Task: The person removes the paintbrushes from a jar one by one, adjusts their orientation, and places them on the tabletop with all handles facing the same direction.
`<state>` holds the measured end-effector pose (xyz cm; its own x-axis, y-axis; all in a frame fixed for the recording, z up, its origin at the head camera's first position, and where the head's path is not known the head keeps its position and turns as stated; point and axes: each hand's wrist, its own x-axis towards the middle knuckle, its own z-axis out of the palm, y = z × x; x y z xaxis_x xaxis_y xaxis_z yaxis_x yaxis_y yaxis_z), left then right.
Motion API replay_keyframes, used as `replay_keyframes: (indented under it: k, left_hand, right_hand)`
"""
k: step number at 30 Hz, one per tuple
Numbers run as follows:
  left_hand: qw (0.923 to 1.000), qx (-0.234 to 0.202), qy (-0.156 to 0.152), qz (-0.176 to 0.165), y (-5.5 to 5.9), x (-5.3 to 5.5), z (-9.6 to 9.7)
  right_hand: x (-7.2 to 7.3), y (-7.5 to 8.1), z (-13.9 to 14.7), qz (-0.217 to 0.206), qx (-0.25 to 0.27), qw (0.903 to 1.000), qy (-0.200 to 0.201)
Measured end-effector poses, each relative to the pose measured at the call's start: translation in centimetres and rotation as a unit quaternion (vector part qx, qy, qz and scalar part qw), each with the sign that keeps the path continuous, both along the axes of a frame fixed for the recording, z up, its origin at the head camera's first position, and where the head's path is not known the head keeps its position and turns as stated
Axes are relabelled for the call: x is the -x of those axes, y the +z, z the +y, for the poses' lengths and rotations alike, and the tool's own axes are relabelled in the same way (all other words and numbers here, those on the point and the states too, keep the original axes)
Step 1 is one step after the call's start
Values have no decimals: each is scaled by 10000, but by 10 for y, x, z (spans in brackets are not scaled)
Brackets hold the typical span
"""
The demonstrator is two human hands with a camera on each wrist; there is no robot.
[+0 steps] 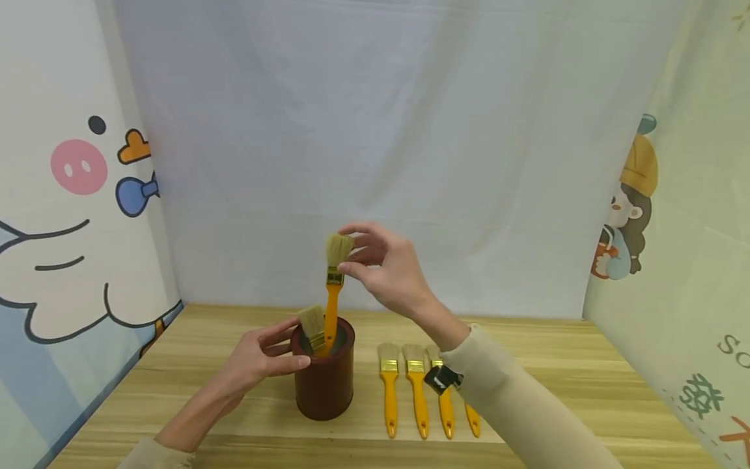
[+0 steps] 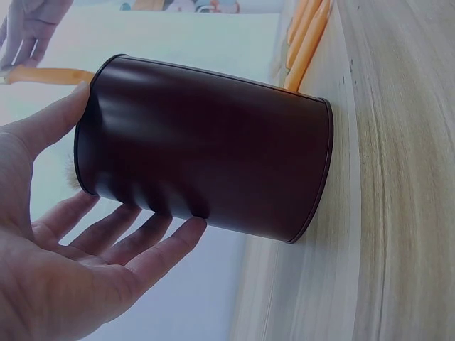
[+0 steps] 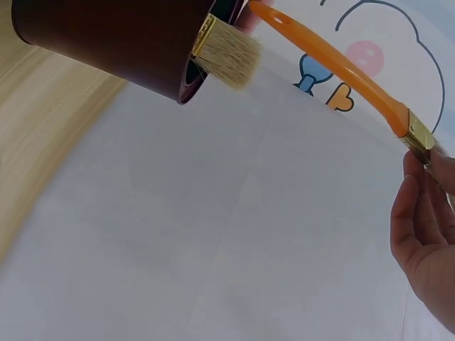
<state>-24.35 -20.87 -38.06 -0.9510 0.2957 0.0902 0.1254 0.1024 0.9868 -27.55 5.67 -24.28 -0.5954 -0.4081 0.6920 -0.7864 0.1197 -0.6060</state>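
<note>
A dark brown cylindrical can (image 1: pixel 324 391) stands upright on the wooden table. My left hand (image 1: pixel 258 355) holds it from the left, thumb near the rim and fingers along its side (image 2: pixel 199 142). One paintbrush (image 1: pixel 312 324) stands in the can, its pale bristles leaning out over the rim. Above the mouth, my right hand (image 1: pixel 389 267) pinches a second paintbrush (image 1: pixel 332 306) near its metal ferrule. That brush has its bristles up and its orange handle pointing down, the handle's end right at the can's mouth in the right wrist view (image 3: pixel 334 60).
To the can's right, several paintbrushes (image 1: pixel 389 391) lie in a row on the table (image 1: pixel 234 423), bristles pointing away; my right sleeve (image 1: pixel 510 391) partly covers them. A white cloth (image 1: pixel 381 130) hangs behind, with printed panels (image 1: pixel 76 228) on both sides.
</note>
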Motion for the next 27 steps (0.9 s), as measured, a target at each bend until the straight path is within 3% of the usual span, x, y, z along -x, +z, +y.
replay_keyframes:
  k: [7,14,20,27]
  left_hand:
    - [10000,-2,72,-2,-1,0,1]
    - [10000,-4,11,44,-2,1,0]
    - [9999,36,57,80,-1,1,-1]
    - [10000,29,50,63,-1,1,-1]
  right_hand:
    - [0,8,16,-2,166,9999,0]
    - [2,5,45,-214,20,9996,-203]
    - [8,-11,72,-440,-246,9975,-487]
    - [17,-43,108,-848,-703,9891,-978]
